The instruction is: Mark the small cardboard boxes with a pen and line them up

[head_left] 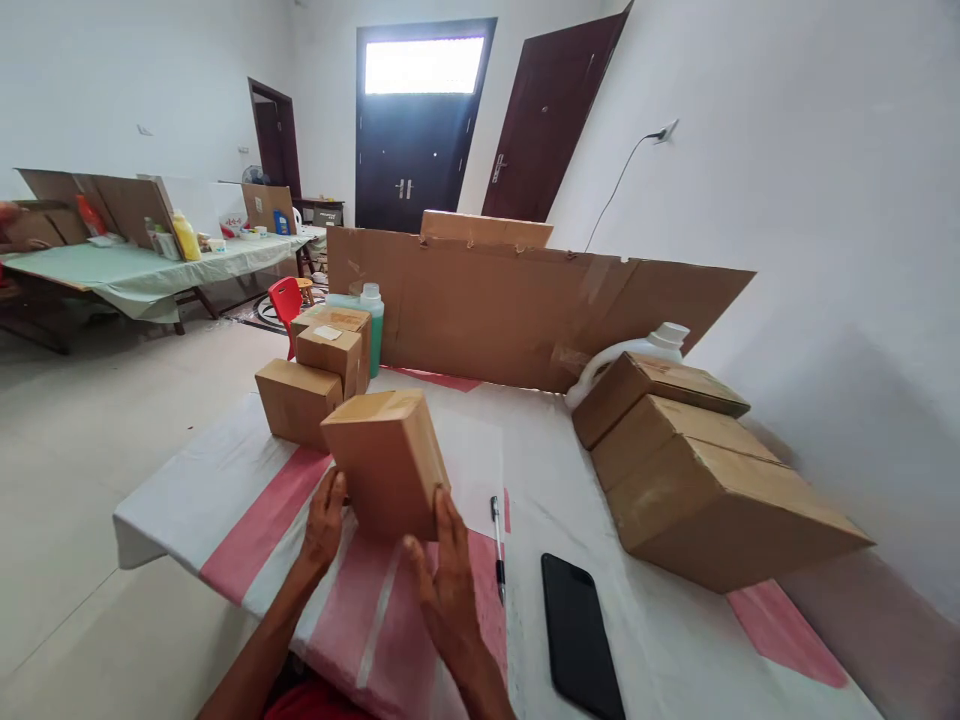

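Brown box [381,470]: your left hand [324,525] (eight o'clock) and right hand [453,580] (four) are finger-gripping it, apparently positioning, next requiring even pressure.

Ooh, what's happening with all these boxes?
Someone has a small cardboard box between their left hand and right hand at a cloth-covered table. I can't tell whether it's lifted. More boxes stand beyond it on the left, and bigger boxes sit at the right. A pen and a smartphone lie near the right hand.
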`<action>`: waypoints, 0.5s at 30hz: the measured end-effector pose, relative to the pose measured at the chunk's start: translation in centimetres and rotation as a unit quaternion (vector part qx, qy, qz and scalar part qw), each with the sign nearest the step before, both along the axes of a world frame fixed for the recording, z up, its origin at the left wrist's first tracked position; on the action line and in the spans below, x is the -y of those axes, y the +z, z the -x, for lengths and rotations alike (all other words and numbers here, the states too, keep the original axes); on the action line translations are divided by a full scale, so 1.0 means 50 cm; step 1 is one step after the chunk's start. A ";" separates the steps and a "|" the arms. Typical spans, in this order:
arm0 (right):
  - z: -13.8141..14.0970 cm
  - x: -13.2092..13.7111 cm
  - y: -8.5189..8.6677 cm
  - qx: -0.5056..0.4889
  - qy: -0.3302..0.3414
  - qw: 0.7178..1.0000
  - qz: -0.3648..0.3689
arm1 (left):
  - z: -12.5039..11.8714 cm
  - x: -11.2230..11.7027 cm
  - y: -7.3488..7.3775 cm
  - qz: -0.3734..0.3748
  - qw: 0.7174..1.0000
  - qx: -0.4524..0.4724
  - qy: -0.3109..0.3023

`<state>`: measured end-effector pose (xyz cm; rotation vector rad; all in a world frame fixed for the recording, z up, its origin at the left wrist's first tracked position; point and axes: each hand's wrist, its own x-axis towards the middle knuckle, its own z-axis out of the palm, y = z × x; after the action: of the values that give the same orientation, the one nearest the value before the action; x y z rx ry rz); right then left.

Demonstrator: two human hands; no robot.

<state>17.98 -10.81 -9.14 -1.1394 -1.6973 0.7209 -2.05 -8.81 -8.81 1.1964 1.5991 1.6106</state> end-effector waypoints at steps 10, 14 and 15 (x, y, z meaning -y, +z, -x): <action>-0.086 -0.097 0.034 -0.169 0.013 0.975 0.147 | -0.120 0.040 -0.008 0.001 0.980 -0.158 -0.121; -0.094 -0.091 0.050 -0.157 -0.004 0.977 0.144 | -0.125 0.066 0.004 0.008 0.970 -0.213 -0.117; -0.100 -0.090 0.055 -0.147 -0.012 0.978 0.150 | -0.126 0.078 0.013 0.004 0.965 -0.237 -0.108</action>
<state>22.99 -6.28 -6.41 -1.1875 -1.3533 1.1000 4.22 -12.72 -8.14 1.7846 1.6729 1.2367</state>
